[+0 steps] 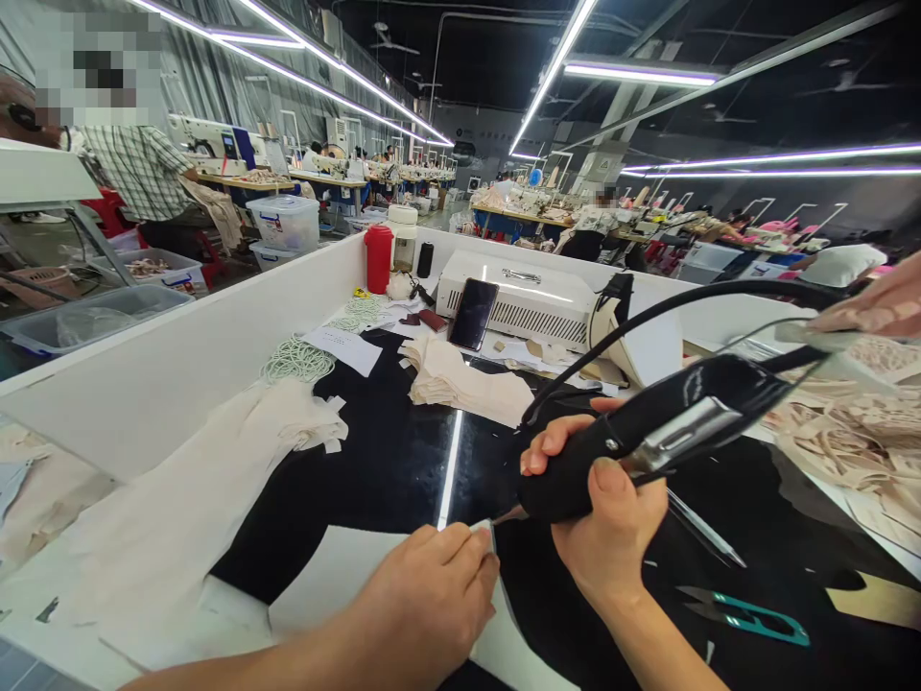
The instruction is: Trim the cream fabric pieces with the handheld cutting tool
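Note:
My right hand (611,518) is wrapped around a bulky black corded hand tool (576,470) with a silver metal plate on its side. Its narrow metal tip points left and meets, or nearly meets, the edge of a white sheet (338,576) beside my left fingertips. My left hand (438,585) is closed, thumb and fingers pinching that pale edge over the glossy black work surface (381,480). At upper right, another hand (878,297), apparently another person's, is close to the tool's black cable (648,307) and a clear piece of plastic.
Teal thread snips (763,614) and a pen (705,528) lie right of my hands. Stacked beige fabric pieces (467,379), a phone (473,315) and a white vented machine (518,297) stand beyond. Beige cloth (187,489) covers the left; strips (849,413) pile right.

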A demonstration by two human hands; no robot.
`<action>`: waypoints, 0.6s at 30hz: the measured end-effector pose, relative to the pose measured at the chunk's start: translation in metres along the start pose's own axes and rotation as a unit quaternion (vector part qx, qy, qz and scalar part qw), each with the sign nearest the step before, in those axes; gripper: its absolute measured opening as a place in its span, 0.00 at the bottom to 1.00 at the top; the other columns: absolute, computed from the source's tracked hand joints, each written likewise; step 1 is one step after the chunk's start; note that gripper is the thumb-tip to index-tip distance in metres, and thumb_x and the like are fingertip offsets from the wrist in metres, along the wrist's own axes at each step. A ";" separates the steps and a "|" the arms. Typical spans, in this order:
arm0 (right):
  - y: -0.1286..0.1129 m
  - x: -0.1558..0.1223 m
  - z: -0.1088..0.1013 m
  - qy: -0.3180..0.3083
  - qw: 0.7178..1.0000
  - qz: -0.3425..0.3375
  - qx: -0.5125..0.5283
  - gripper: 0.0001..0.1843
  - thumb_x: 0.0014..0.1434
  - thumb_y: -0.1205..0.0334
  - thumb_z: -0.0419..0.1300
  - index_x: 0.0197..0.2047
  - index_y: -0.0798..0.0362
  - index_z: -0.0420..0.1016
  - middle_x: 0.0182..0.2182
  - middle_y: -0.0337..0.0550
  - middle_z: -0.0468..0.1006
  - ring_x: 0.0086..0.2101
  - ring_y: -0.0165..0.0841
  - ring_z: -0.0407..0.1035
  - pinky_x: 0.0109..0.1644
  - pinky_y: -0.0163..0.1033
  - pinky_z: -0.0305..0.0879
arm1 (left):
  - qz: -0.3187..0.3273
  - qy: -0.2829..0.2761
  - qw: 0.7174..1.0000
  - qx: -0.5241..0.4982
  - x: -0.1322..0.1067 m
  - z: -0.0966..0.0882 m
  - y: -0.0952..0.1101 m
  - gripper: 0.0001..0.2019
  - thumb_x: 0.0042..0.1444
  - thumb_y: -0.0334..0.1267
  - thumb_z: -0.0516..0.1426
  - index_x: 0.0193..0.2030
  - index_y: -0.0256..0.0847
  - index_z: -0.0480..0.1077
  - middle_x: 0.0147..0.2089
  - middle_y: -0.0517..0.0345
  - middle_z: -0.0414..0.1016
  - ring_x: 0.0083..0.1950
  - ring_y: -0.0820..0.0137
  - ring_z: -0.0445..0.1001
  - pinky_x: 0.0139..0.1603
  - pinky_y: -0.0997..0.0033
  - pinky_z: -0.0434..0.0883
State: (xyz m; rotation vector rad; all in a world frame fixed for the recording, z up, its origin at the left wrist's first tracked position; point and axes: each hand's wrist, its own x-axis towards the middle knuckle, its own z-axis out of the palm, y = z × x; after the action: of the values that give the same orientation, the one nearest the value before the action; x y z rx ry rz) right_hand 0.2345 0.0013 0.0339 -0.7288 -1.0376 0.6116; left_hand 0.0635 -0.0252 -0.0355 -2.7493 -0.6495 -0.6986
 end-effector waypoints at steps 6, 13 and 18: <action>0.001 0.000 0.000 -0.003 1.000 -0.004 -0.003 0.23 0.60 0.47 0.70 0.53 0.45 0.70 0.30 0.33 0.74 0.25 0.32 0.69 0.31 0.41 0.71 | 0.007 -0.014 1.000 0.013 -0.002 0.002 0.000 0.11 0.76 0.38 0.57 0.56 0.32 0.75 0.57 0.46 0.81 0.49 0.65 0.78 0.39 0.67 0.70; 0.000 -0.001 -0.001 -0.011 1.000 0.003 -0.005 0.19 0.63 0.52 0.69 0.54 0.45 0.70 0.30 0.33 0.75 0.26 0.33 0.70 0.32 0.42 0.71 | -0.001 0.038 0.999 0.006 -0.001 0.002 0.001 0.11 0.76 0.37 0.56 0.54 0.32 0.77 0.55 0.50 0.82 0.48 0.66 0.77 0.39 0.66 0.70; -0.001 -0.001 0.002 0.000 1.000 0.000 0.003 0.22 0.60 0.49 0.70 0.53 0.44 0.70 0.30 0.33 0.74 0.26 0.32 0.68 0.31 0.41 0.70 | 0.001 0.023 1.000 0.006 -0.002 0.001 0.001 0.11 0.76 0.35 0.55 0.55 0.31 0.76 0.56 0.48 0.81 0.48 0.66 0.77 0.38 0.67 0.70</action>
State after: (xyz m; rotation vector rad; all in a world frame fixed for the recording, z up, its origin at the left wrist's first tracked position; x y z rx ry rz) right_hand 0.2323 0.0008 0.0351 -0.7245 -1.0354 0.6145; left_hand 0.0627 -0.0263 -0.0380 -2.7144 -0.6388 -0.7532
